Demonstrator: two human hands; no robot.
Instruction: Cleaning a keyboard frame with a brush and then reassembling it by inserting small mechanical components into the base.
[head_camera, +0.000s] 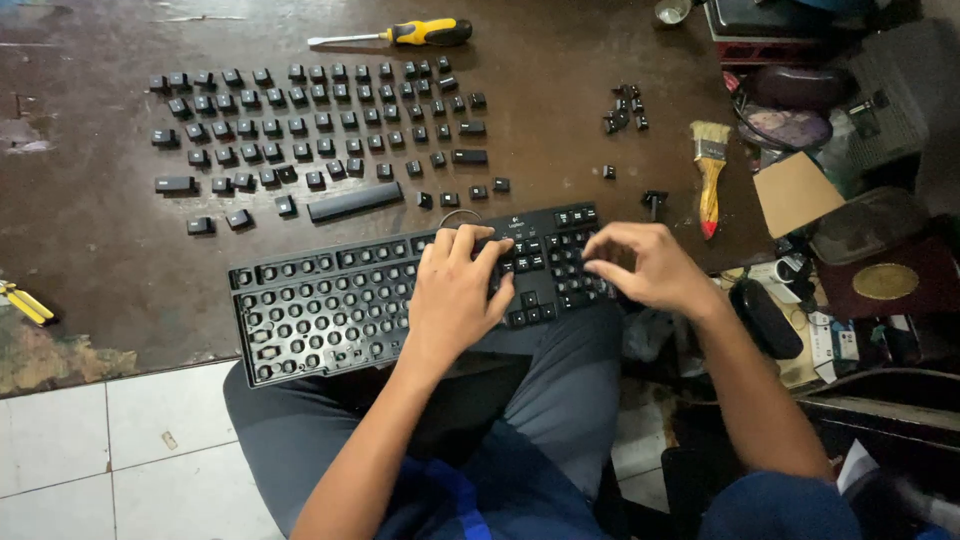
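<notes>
The keyboard (400, 290) lay on the person's lap, light and stiff. The left hand (455, 290) pressed flat on it. The right hand (645, 265) maybe pinched a small, loose key.

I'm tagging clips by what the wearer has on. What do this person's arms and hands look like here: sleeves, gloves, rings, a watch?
Both arms are bare from elbow to fingertips. The left hand and right hand have no gloves, and no ring, watch or wristband shows. No sleeve reaches the forearms; blue fabric appears only at the frame's bottom edge, near the right elbow. Fingernails are short.
</notes>
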